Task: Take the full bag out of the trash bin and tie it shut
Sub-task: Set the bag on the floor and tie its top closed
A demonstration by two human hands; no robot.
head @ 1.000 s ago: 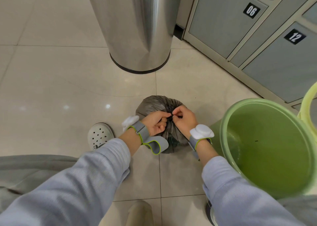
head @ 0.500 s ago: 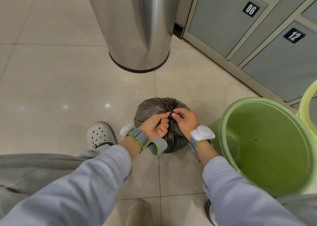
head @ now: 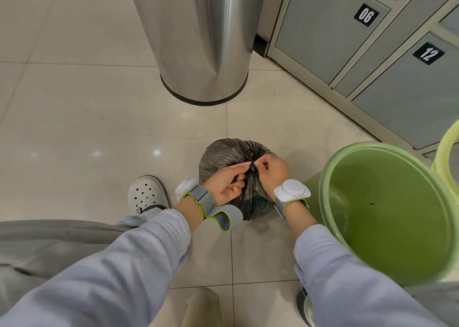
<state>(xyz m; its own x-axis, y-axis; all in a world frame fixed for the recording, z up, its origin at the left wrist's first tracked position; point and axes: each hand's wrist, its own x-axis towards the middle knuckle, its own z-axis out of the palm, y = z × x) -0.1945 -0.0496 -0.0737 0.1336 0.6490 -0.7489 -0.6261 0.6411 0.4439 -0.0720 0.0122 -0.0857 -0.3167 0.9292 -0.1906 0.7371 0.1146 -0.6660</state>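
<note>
A: Where is the bag sitting?

B: The bag (head: 224, 155) is resting on the tiled floor (head: 82, 118), out of the bin, just in front of the person. It is dark grey, bulging, and its top is being gathered into a twisted neck with a small knot (head: 252, 169) showing.

A: What are the hands doing?

B: Both are working at that neck. The left hand (head: 227, 184) is curling closed around the gathered plastic, its thumb and forefinger pinching right at the knot. The right hand (head: 272, 171) is pinching the same spot from the other side, fingertips touching the plastic. The two hands are nearly meeting over the knot.

A: Anything on the wrists?

B: Each is wearing a grey band edged in yellow-green. The right band (head: 291, 193) is carrying a white round unit on top; the left band (head: 201, 198) has a loose strap end looping outward.

A: And around the bag?

B: A green bin (head: 387, 152) is standing just to the right, tilting toward the camera, with its inside bare. A steel cylinder (head: 198, 41) is standing farther ahead. Grey lockers (head: 323, 28) numbered 06 and 12 are lining the right side. A pale clog (head: 146, 195) is showing to the left of the bag.
</note>
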